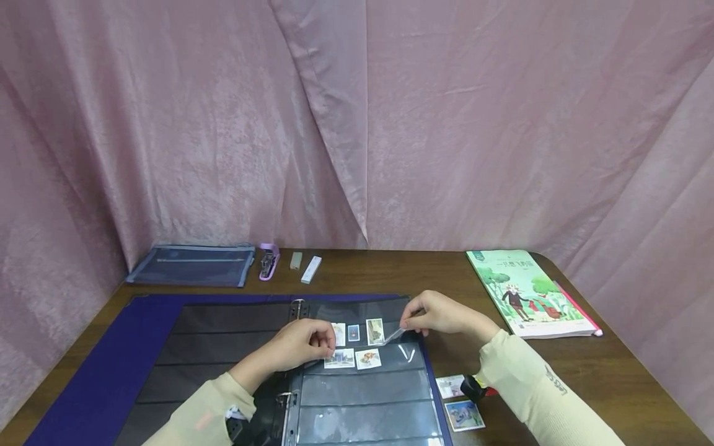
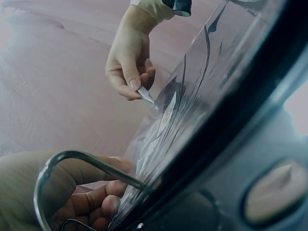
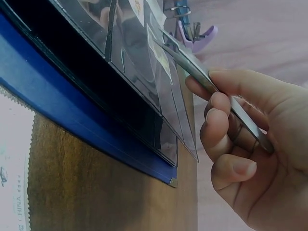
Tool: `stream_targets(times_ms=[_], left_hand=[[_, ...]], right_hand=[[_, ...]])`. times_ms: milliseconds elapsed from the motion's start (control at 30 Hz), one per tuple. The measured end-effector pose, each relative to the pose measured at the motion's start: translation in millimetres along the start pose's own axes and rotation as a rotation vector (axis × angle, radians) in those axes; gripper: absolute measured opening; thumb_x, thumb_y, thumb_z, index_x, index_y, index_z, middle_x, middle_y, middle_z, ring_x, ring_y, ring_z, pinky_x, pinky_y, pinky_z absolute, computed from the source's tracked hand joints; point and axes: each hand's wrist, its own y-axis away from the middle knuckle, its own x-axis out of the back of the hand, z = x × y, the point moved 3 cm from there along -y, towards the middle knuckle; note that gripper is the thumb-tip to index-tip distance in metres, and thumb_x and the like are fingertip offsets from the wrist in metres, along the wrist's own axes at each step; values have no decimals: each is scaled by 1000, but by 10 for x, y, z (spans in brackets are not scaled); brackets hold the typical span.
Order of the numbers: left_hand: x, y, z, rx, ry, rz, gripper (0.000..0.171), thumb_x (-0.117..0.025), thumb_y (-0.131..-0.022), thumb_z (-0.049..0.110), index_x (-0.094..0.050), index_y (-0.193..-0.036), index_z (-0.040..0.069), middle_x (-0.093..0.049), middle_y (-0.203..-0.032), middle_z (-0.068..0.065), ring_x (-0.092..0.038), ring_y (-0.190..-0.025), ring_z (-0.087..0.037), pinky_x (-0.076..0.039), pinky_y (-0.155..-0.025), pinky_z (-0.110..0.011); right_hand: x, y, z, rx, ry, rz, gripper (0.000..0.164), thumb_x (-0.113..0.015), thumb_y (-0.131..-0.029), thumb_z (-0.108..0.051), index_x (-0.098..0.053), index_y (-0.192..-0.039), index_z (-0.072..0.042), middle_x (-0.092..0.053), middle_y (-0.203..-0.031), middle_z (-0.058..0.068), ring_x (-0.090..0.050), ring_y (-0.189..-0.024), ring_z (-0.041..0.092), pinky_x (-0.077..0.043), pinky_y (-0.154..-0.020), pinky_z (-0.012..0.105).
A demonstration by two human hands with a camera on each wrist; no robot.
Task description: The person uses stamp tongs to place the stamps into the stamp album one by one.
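Note:
My right hand (image 1: pixel 437 313) pinches metal tweezers (image 3: pixel 195 70) between thumb and fingers. Their tips reach an upright greenish stamp (image 1: pixel 375 332) in the top row of a clear pocket page (image 1: pixel 368 387). Whether they grip it is hard to tell. My left hand (image 1: pixel 304 344) is at the page's left side, fingers curled, fingertips by a stamp with a building-like picture (image 1: pixel 339 358). In the left wrist view its thumb and fingertips meet the page; whether they pinch the film is unclear. A small blue stamp (image 1: pixel 354 333) and an orange-patterned stamp (image 1: pixel 368 358) are nearby.
The blue ring binder (image 1: pixel 83 371) lies spread, with metal rings (image 2: pixel 72 155). Loose stamps (image 1: pixel 465 415) lie right of it. Behind are a mesh pouch (image 1: pixel 192 266), purple stapler (image 1: pixel 269 262), eraser-like block (image 1: pixel 296 260) and white bar (image 1: pixel 311 270). A green book (image 1: pixel 530 294) lies right.

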Motion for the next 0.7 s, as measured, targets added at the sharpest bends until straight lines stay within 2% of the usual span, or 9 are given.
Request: stream_targets(times_ms=[167, 400, 600, 700], left_hand=[[-10, -6, -10, 7, -7, 0, 15, -68, -76, 15, -57, -71, 24, -50, -64, 11, -45, -58, -2, -37, -56, -19], [-29, -3, -10, -12, -6, 3, 14, -68, -76, 13, -58, -72, 22, -51, -63, 10, -44, -58, -2, -37, -55, -19], [-32, -9, -26, -20, -13, 5, 14, -68, -76, 14, -58, -72, 23, -51, -64, 11, -44, -58, -1, -37, -56, -18], [-25, -11, -47, -21, -24, 11, 14, -68, -76, 15, -58, -72, 24, -51, -64, 12, -44, -58, 0, -37, -56, -18]], right_hand=[[2, 53, 54, 2, -45, 35, 11, -61, -84, -19, -69, -83, -11, -58, -62, 3, -54, -51, 14, -49, -53, 32], [31, 224, 102, -29, -85, 99, 17, -61, -84, -25, -68, -85, -9, -58, -65, 10, -53, -53, 10, -46, -52, 27], [74, 421, 116, -46, -132, 140, 22, -60, -85, -26, -68, -87, -5, -57, -63, 9, -51, -52, 9, -39, -42, 22], [97, 507, 136, -63, -152, 160, 20, -60, -85, -25, -67, -87, -7, -57, -63, 12, -52, -52, 11, -36, -39, 20]])
